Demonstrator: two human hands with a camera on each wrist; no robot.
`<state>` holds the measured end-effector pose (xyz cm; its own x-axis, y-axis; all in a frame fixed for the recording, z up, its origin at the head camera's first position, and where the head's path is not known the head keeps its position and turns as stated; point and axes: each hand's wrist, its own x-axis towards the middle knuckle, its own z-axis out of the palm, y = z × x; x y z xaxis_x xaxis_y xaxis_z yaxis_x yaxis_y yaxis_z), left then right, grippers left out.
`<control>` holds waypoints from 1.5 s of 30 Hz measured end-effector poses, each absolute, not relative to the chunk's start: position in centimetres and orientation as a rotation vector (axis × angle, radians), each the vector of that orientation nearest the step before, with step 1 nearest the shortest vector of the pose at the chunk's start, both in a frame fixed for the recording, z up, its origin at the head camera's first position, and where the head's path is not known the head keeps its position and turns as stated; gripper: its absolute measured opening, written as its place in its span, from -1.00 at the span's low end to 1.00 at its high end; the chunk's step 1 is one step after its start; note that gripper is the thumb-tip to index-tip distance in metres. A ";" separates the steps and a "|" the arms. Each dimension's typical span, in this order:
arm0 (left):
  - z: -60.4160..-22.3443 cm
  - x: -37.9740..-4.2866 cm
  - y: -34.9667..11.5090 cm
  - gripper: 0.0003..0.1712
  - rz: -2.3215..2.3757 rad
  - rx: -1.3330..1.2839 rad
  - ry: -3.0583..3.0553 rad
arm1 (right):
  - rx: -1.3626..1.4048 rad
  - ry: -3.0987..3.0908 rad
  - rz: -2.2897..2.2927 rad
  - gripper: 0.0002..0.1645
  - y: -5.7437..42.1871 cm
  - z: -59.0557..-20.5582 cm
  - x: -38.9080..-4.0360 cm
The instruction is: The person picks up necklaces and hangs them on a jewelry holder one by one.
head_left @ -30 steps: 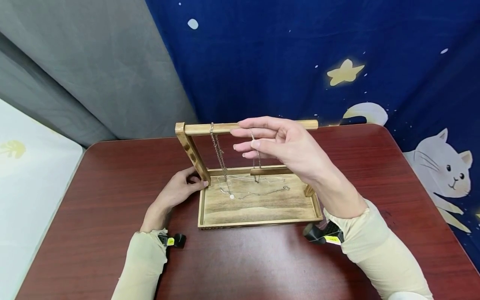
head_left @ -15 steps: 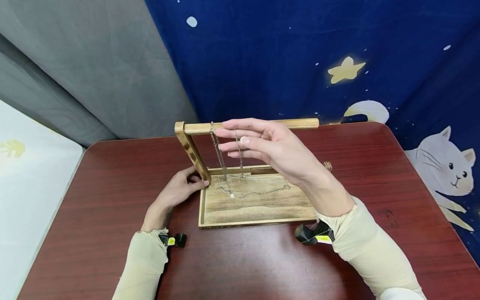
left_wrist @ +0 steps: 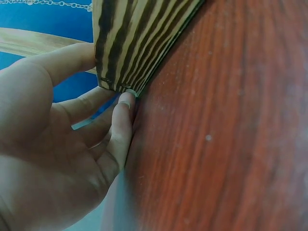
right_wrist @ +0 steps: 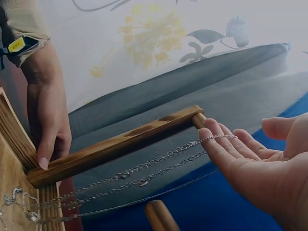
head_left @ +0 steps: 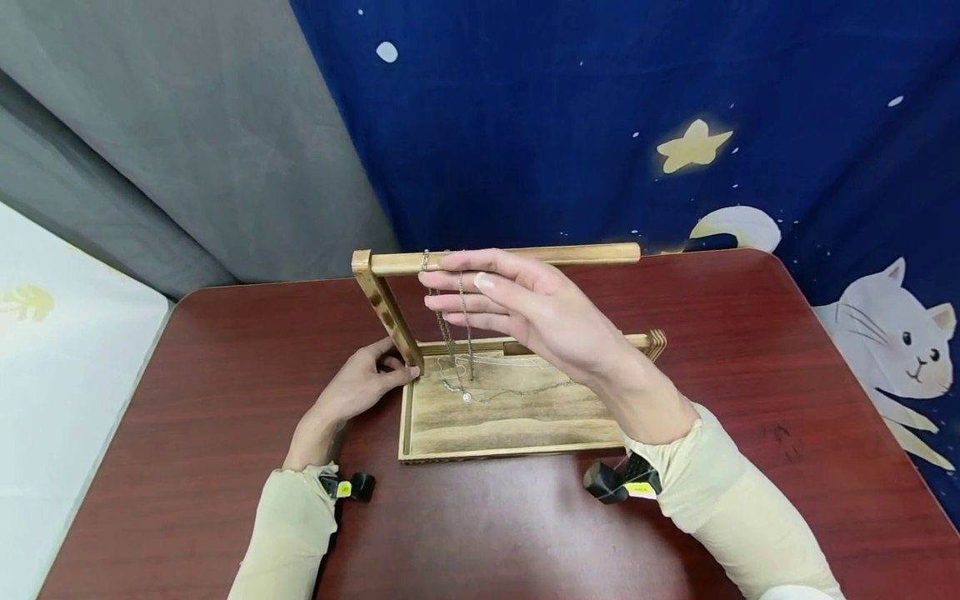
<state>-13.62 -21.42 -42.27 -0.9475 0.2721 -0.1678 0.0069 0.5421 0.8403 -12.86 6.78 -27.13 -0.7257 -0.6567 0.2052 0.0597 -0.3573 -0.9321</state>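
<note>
A wooden jewelry stand has a tray (head_left: 525, 429), a left post (head_left: 386, 310) and a top bar (head_left: 585, 253). My left hand (head_left: 358, 382) grips its left corner, thumb at the foot of the post; in the left wrist view fingers bend round the striped tray end (left_wrist: 130, 43). Fingers nearly straight, my right hand (head_left: 528, 312) is held at the left part of the bar. A thin silver necklace (head_left: 468, 327) drapes over them, thumb apart from it in the right wrist view. Other chains (right_wrist: 144, 166) hang beside it from the bar, partly hidden by the fingers.
Thin chains and a small round pale pendant (head_left: 467, 397) lie in the tray. A second, lower bar (head_left: 640, 340) shows at the tray's back right. The stand sits on a reddish-brown table (head_left: 225, 375), with a grey curtain (head_left: 202, 142) and a blue curtain (head_left: 510, 125) behind.
My right hand has moved left along the top bar with the necklace, up to the hanging chains. The left hand keeps its grip on the stand's corner.
</note>
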 end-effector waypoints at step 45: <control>-42.6 -13.7 -21.5 -0.46 1.368 0.254 2.521 | -0.742 1.553 -2.108 -0.48 11.2 -29.9 -11.0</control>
<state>-13.72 -21.51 -42.57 -0.9506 0.2746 -0.1444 0.0286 0.5410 0.8405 -10.98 11.19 -29.93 -0.7709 -0.6134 0.1717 0.0179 -0.2903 -0.9568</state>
